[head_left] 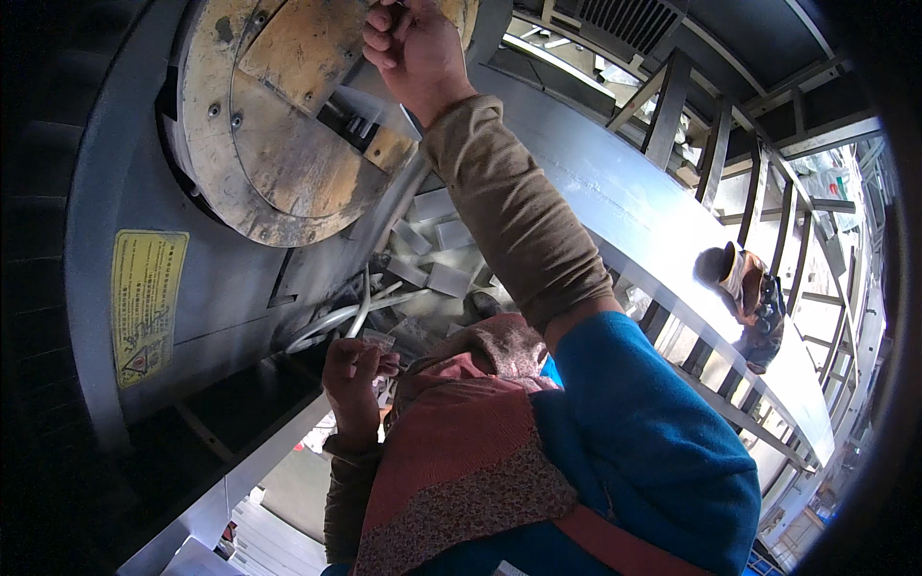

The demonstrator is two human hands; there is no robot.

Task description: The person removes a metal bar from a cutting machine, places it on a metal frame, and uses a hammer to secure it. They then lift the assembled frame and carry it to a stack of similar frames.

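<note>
Yellowish-brown and worn, the round plate (pixel 307 182) sits upper left, the right hand (pixel 415 53) over its far side and the left hand (pixel 355 384) near pale hoses (pixel 363 309); both have curled fingers, but I cannot tell whether either grips anything. Should the plate turn, its slot (pixel 348 127) could catch the rumpled brown sleeve (pixel 519 211) reaching past it.

Upward passage from the left hand (pixel 357 379) is crossed by white curved hoses (pixel 363 309) and bounded on the left by the grey metal machine housing (pixel 230 278). The gap between the round, worn, tan plate (pixel 293 173) and the long, flat, silver metal beam (pixel 663 230) is partly obstructed by the brown-sleeved right forearm (pixel 514 206). Grey rectangular blocks (pixel 448 279) are scattered below. Open room is found over the plate's lower half.
</note>
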